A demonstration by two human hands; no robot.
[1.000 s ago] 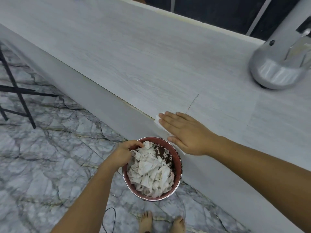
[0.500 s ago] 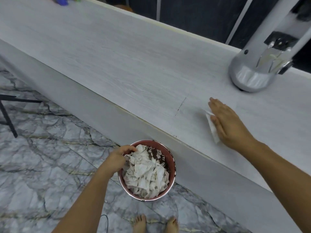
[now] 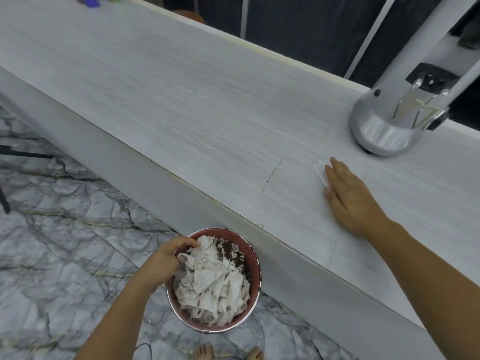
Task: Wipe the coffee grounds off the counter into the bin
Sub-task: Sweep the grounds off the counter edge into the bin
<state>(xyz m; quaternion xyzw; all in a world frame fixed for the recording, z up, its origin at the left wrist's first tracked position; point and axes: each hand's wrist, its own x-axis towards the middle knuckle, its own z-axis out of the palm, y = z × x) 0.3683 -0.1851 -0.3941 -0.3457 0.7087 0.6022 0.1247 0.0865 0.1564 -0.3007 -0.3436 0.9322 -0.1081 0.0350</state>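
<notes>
Right hand (image 3: 350, 196) flat, fingers together, pressing tissue (image 3: 319, 170) on bench (image 3: 181, 105); grounds (image 3: 271, 175) just left of it. Left hand (image 3: 166, 258) grips bin (image 3: 255, 258) rim below edge. Best sweep w/ steady pressure toward bin.

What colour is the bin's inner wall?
Reddish-brown; the bin shows it best along its right side in the head view.

Bin (image 3: 255, 258) (below counter (image 3: 181, 105) edge) sits left of the grinder (image 3: 387, 126).
</notes>
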